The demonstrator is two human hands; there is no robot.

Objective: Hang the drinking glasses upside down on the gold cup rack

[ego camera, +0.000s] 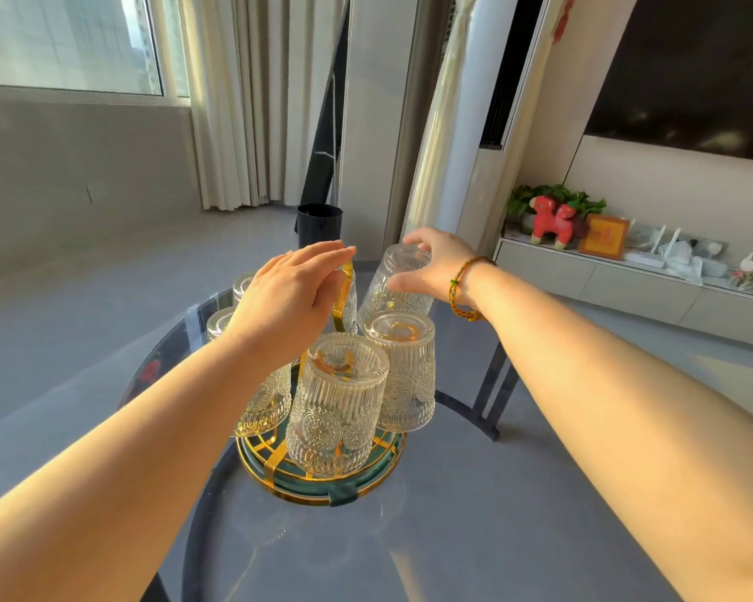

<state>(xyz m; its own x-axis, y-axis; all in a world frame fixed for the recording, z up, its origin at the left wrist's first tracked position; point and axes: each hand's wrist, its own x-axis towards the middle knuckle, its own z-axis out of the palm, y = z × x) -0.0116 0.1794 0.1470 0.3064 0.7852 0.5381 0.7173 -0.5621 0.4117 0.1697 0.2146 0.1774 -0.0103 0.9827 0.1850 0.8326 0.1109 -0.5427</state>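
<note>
On the left, two upturned glasses (225, 315) already on the rack (318, 480), half hidden behind the left hand (292, 297). Left hand open, fingers flat, resting at the gold handle (343, 293): keep steadying there. Nearer centre, two more glasses hung. At right, right hand (431, 267) gripping an inverted, tilted glass (398, 280) by its base. Best lowered straight, mouth centred over its prong, then released gently above the glass bench (474, 493).

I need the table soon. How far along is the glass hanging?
Nearly done. At least two glasses, the front glass and the one beside it, sit inverted on the gold rack; others show behind the left hand. The right hand grips another inverted glass, apparently seating it.
</note>
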